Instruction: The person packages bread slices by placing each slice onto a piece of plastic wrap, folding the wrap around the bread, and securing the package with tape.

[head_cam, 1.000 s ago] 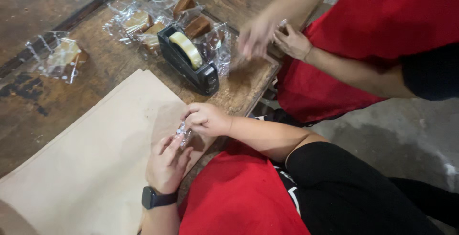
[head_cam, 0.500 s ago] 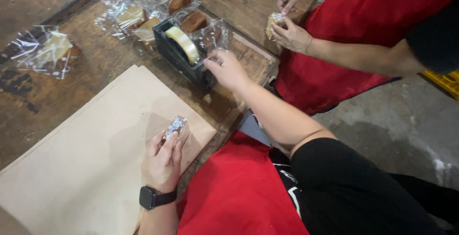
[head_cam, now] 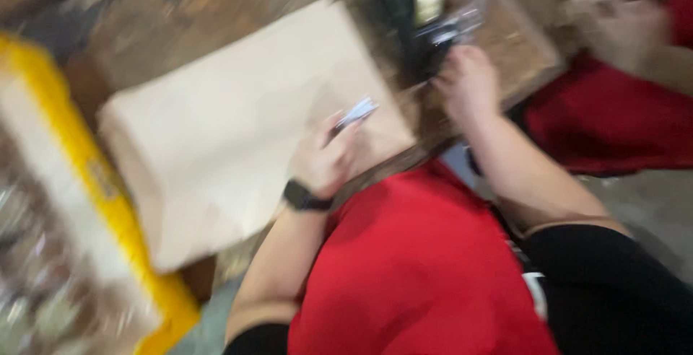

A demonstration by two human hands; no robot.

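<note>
We see a heavily blurred view, so much of what follows is the coarse layout only. Our left hand (head_cam: 321,159) sits just left of the frame's middle, a dark watch (head_cam: 302,198) on its wrist, and its fingers are clenched around a small shiny wrapped piece (head_cam: 356,114) that sticks up and to the right out of the grip. The hand and the piece are over the lower right corner of a large sheet of tan paper (head_cam: 231,131), which lies spread on the wooden tabletop (head_cam: 523,48) and fills the centre of the frame.

Our right hand (head_cam: 468,81) is up and to the right of the left one, well apart from the wrapped piece, with its knuckles toward us at the base of a dark tape dispenser (head_cam: 408,16) that stands at the top centre. The blur hides whether those fingers are gripping anything or simply resting there; we cannot tell.

A yellow-rimmed crate (head_cam: 86,174) runs down the left side of the frame, its contents a smear. In the upper right corner another person's hands (head_cam: 613,9) show above a red garment (head_cam: 613,124). Our own red apron (head_cam: 419,268) fills the bottom centre.
</note>
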